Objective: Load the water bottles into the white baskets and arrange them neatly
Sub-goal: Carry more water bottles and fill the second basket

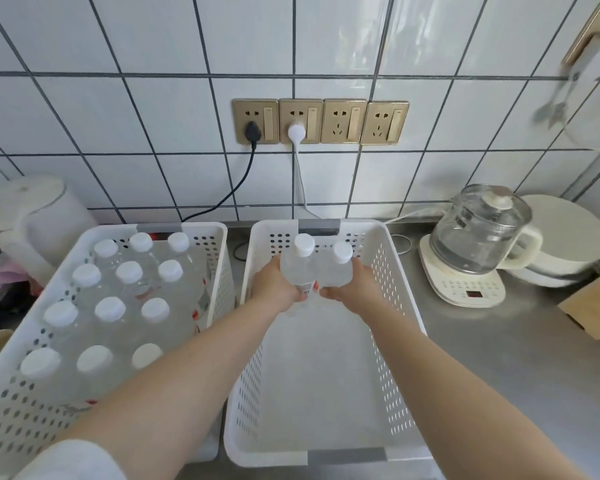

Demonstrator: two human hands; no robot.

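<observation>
Both hands are held over the far end of the right basket (400, 289), each wrapped round a water bottle. One bottle (297, 268) is gripped by the left hand (274, 284), with the fingers curled round its body from the left. A second bottle (338, 270) is gripped by the right hand (349, 284) from the right. The two bottles are held upright and pressed side by side, touching, with the thumbs nearly meeting below them.

Clear plastic and white screw caps are seen on both bottles, and a scrap of red and white label is visible low on the left-hand one, between the thumbs. Whether their bases rest on the basket floor cannot be told.

The right basket is white, with rows of holes in its walls and a grey strip on the near and far rims. No other bottles are seen inside it.

The left basket (13, 403) stands just beside it and is of the same kind. Twelve capped bottles (110, 309) are stood upright in it, set in four rows of three.

Both baskets are placed on a steel counter (520, 375) against a white tiled wall (153, 116). A glass kettle (478, 233) on a cream base is stood to the right of the baskets.
</observation>
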